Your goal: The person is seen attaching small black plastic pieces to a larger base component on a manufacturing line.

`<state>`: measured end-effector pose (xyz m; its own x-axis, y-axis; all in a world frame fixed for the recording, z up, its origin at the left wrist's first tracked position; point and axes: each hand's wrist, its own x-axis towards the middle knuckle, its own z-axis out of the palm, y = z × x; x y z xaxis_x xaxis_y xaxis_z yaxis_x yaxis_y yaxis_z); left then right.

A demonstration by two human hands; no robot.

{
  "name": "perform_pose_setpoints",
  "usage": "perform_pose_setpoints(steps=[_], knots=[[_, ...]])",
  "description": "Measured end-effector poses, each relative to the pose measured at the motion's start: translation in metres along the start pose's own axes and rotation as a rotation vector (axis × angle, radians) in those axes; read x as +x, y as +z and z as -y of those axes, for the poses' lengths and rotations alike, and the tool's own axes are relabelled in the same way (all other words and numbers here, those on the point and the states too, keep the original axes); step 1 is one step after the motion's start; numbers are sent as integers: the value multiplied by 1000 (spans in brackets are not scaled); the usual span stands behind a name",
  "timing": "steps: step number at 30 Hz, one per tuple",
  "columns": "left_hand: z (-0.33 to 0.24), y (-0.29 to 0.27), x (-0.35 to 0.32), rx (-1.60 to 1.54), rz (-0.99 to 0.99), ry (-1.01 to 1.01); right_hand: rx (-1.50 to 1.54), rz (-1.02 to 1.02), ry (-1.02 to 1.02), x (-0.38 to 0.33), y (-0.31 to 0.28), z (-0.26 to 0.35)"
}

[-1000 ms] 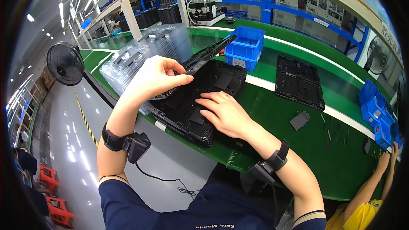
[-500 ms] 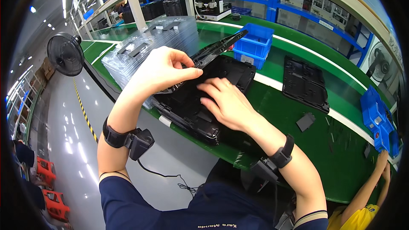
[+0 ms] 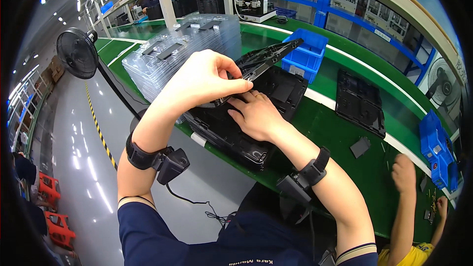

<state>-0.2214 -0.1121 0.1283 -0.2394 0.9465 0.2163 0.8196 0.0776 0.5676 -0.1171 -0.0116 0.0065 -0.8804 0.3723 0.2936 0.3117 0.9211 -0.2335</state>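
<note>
My left hand (image 3: pixel 217 76) is closed in a pinch on the near edge of a thin black plastic frame (image 3: pixel 278 55), which is tilted up with its far end raised. Beneath it lies a black plastic housing (image 3: pixel 293 86), shallow and tray-like, on top of a stack of similar black housings (image 3: pixel 231 150) at the table's edge. My right hand (image 3: pixel 258 116) rests in the housing with its fingers stretched out and thumb apart. Its fingertips reach close under the left hand and are partly hidden. No part can be made out in the right hand.
Clear plastic trays (image 3: pixel 182 44) are stacked at the far left. Blue bins (image 3: pixel 305 54) stand behind the housing. Another black housing (image 3: pixel 359 101) and a small dark plate (image 3: pixel 360 147) lie on the green table to the right. A co-worker's hand (image 3: pixel 404 172) is nearby. A fan (image 3: pixel 77 53) stands left.
My right hand has moved in toward the left hand, now just below it. The frame stays tilted in my left hand. The co-worker's hand has moved from the blue bin over the table.
</note>
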Motion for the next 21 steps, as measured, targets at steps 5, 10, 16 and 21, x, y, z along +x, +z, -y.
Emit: perform_pose_setpoints(steps=[5,10,16,21], knots=[[-5,8,6,-17,23,20,-50,-141,-24,-9,-1,-11],[-10,19,-5,20,-35,-15,80,-357,40,-38,-41,-31],[-17,83,-24,323,-182,240,550,-662,422,-98,-65,-93],[-18,107,-34,347,-162,247,487,-642,524,-129,-47,-109]])
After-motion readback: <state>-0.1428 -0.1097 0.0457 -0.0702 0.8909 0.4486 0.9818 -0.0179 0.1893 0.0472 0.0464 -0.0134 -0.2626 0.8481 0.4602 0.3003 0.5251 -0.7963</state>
